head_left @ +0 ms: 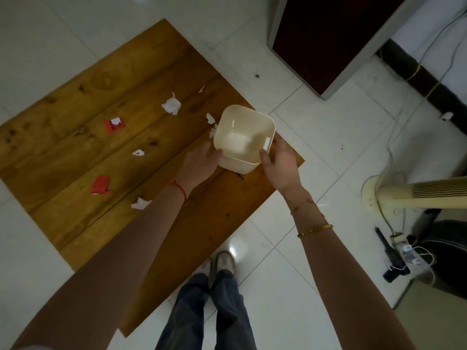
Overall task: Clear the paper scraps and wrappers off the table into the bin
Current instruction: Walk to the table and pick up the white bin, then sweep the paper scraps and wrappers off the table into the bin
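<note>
A cream square bin (243, 122) stands at the right corner of the wooden table (75, 117), and nothing shows inside it. My left hand (202, 160) grips its near left wall and my right hand (278, 160) grips its right side by the handle slot. White paper scraps lie on the boards: a crumpled one (171, 105), small ones (211, 119) beside the bin, one mid-table (138, 153) and one near my left forearm (140, 203). Two red wrappers (115, 125) (101, 185) lie further left.
White tiled floor surrounds the table. A dark cabinet (328, 39) stands at the back right. A cream fan (414, 193), cables and a power strip (409, 253) lie on the right. My legs and shoes (222, 266) are below the table's near corner.
</note>
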A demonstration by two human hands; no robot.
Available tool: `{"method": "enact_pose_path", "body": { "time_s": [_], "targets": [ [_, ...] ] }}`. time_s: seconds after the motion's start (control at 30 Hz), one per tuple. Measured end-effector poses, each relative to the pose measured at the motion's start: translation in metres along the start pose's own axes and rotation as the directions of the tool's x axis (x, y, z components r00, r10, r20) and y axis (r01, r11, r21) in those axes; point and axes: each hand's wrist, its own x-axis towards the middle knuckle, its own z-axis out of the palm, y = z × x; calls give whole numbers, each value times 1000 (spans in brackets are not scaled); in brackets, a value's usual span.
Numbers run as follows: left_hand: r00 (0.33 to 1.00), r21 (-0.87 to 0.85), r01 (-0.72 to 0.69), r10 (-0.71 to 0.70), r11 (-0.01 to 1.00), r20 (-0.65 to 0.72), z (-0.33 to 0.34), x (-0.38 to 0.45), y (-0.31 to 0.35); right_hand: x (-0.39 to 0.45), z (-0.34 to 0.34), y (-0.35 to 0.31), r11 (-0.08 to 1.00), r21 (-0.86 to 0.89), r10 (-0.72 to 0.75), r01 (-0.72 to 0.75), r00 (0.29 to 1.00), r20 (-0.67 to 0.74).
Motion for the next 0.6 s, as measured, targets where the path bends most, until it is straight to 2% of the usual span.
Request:
{"method": "enact_pose_path", "body": {
  "time_s": [0.13, 0.33, 0.5, 0.6],
  "targets": [
    [999, -48, 7, -9, 999, -40, 2, -12, -1, -4, 0, 1, 999, -12, -34, 34, 999, 12],
    [980, -137, 21, -48, 990, -192, 0, -45, 1, -28, -2, -11, 991, 14, -130, 130, 991, 4],
    [948, -263, 72, -147, 962, -281, 0, -90, -6, -71, 7, -27, 982, 1, -189, 189, 982, -10],
    [898, -356, 130, -262, 925, -353, 0, -122, -17, -98, 16, -35, 976, 23, -217, 216, 975, 47]
  ]
}}
